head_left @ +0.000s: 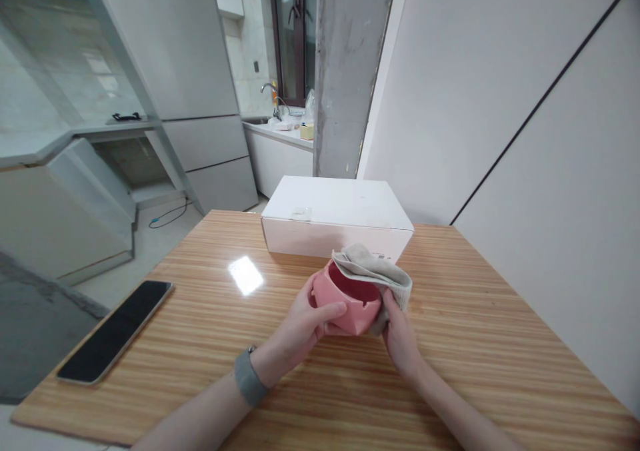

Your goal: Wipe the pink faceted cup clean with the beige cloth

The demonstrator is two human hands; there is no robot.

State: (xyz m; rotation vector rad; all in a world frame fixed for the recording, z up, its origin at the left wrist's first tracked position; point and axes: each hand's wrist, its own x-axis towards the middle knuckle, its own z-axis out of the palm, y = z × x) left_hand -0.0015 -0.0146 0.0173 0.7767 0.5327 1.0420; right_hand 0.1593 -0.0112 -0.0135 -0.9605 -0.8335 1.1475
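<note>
I hold the pink bowl (345,308) between my hands over the table (480,351), mouth up, my left hand (306,318) curled round its left side, my right hand (400,336) gripping the grey cloth (373,266) at its right rim.

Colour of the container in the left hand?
The container is pink, darker-looking inside; it shows in the head view, the only one.

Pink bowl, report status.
Left hand holds pink bowl. Right hand holds grey cloth at its rim. Cloth hides part of the opening. White box stands beyond.
</note>
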